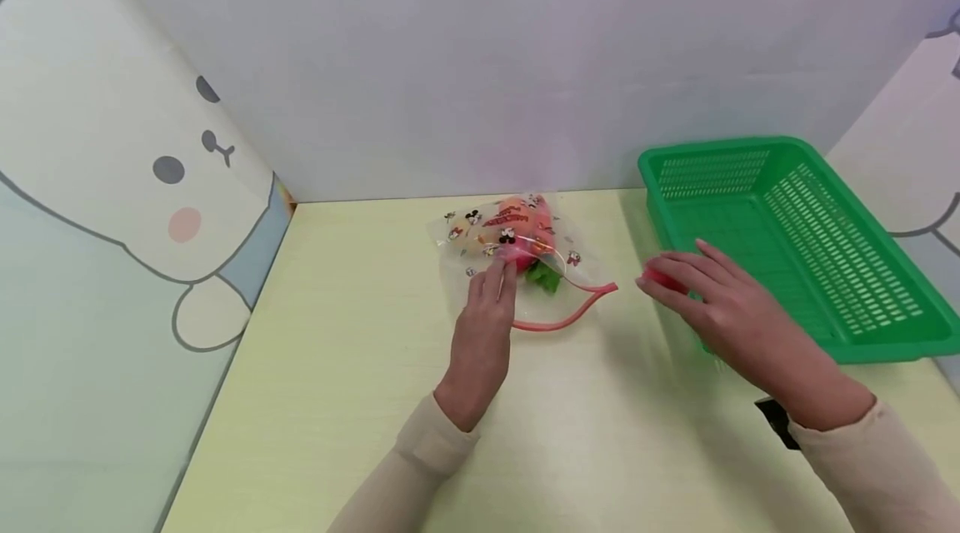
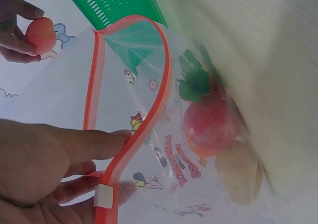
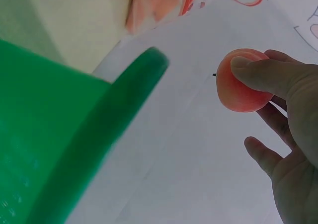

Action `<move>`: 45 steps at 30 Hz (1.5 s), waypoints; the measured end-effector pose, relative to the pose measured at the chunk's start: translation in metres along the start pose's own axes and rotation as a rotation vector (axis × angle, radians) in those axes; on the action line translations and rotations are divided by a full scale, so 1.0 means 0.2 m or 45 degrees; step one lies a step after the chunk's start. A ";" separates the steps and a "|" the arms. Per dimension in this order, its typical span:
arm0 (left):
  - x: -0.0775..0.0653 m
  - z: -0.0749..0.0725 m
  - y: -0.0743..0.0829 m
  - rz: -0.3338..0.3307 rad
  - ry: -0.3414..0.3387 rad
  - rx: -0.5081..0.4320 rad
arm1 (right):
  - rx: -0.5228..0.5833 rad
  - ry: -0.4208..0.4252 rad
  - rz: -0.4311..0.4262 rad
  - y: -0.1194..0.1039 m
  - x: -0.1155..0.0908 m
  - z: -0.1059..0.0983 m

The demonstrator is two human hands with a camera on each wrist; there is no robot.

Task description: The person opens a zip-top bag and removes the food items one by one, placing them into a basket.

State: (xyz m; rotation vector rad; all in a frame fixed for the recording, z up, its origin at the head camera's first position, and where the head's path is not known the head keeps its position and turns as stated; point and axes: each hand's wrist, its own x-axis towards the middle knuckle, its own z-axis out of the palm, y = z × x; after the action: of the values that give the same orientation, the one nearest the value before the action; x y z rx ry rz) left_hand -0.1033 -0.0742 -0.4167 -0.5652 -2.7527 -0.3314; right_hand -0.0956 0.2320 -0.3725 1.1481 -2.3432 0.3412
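Observation:
A clear zip bag [image 1: 460,266] with cartoon prints and a red zip edge lies on the table, its mouth spread apart. My left hand [image 1: 482,341] pinches that edge between thumb and fingers beside a white slider [image 2: 103,196], seen in the left wrist view. Inside the bag are a pinkish-red round radish-like piece [image 2: 211,123] with green leaves [image 2: 194,77], a tan potato-like piece [image 2: 238,173] and something orange, partly hidden. Right of the bag, above the table, my right hand [image 1: 731,316] holds a red apple [image 3: 238,97] with a short dark stem between thumb and fingers.
A green plastic basket [image 1: 798,352] with slotted walls stands at the right of the pale wooden table [image 1: 352,308], close to my right hand. White cloth [image 1: 450,83] with cartoon animals borders the back and sides.

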 end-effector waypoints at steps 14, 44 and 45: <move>0.01 0.01 0.02 0.051 -0.013 0.109 | -0.052 0.024 0.074 0.15 -0.18 -0.08; 0.01 -0.01 0.01 0.057 0.014 0.255 | -0.046 -0.394 0.222 0.41 -0.41 0.00; 0.01 -0.01 0.01 0.057 0.015 0.258 | -0.045 -0.423 0.234 0.42 -0.40 0.01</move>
State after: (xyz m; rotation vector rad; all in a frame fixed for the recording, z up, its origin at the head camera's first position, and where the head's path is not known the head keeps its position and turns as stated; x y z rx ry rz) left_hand -0.1029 -0.0724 -0.4136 -0.5678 -2.7147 -0.0440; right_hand -0.1203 0.3358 -0.4173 1.0397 -2.7424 0.1817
